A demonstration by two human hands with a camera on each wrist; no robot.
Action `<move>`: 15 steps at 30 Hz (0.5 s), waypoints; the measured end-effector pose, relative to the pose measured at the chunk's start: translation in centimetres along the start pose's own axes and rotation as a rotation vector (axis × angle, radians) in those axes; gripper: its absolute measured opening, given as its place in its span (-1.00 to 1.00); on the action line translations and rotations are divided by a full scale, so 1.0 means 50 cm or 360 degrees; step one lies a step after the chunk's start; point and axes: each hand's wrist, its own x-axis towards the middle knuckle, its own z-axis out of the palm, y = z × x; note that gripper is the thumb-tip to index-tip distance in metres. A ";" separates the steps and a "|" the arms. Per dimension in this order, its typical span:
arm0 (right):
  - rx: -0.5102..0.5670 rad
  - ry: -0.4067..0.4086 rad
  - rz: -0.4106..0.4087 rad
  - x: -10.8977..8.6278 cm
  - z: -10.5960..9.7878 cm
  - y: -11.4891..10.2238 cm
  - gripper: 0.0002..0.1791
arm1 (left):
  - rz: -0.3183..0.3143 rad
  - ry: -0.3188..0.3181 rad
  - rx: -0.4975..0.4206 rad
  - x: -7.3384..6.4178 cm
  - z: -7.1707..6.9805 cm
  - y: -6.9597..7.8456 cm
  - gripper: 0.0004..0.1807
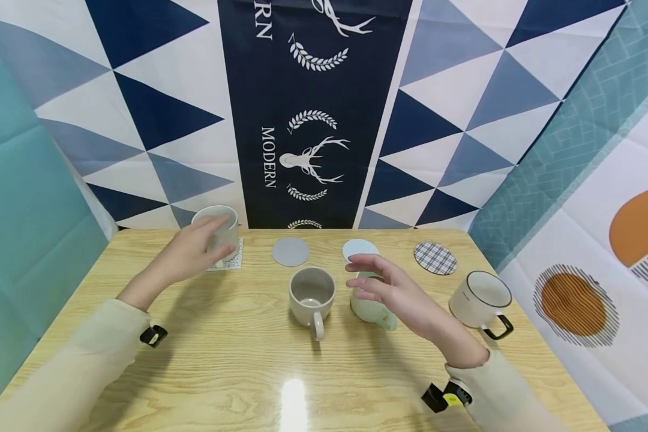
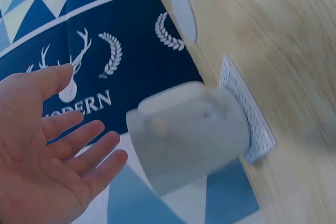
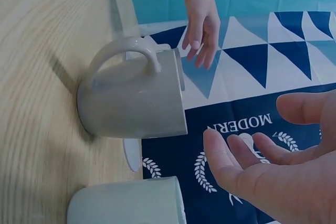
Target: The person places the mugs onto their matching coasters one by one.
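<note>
At the back left, a white mug (image 1: pixel 231 235) stands upright on a square patterned coaster (image 2: pixel 257 124). My left hand (image 1: pixel 195 249) hovers over it in the head view; the left wrist view shows the fingers relaxed and apart from the mug. My right hand (image 1: pixel 396 294) is held above a pale green mug (image 1: pixel 368 310), partly covering it. In the right wrist view its fingers are loosely bent around nothing. Between the hands, a grey mug (image 1: pixel 305 309) stands on the wood with its handle toward me.
Along the table's (image 1: pixel 221 360) back edge lie a grey round coaster (image 1: pixel 290 252), a light blue round coaster (image 1: pixel 359 246) and a plaid coaster (image 1: pixel 435 258). A white mug with a black handle (image 1: pixel 471 303) stands at the right. Patterned cloth (image 1: pixel 313 90) hangs behind.
</note>
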 end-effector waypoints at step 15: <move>-0.0004 -0.0011 0.0031 -0.018 0.022 0.032 -0.40 | 0.0082 -0.0055 -0.0018 0.037 0.069 0.042 -0.27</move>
